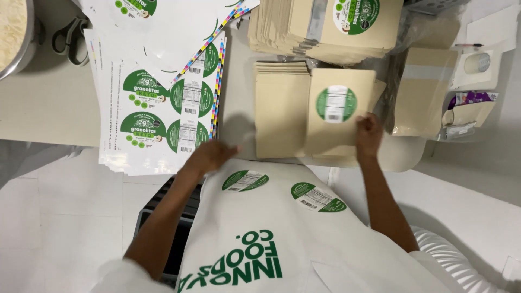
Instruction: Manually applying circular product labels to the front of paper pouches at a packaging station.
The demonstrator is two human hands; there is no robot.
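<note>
The right hand (369,134) pinches the edge of a labelled pouch (339,111) atop a pouch stack (282,114); the left hand (209,156), fingers loose and empty, rests on a sticker sheet (157,116)

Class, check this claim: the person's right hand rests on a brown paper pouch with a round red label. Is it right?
Not quite. The head view shows the right hand on the brown paper pouch, but its round label is green and white, not red.
</note>
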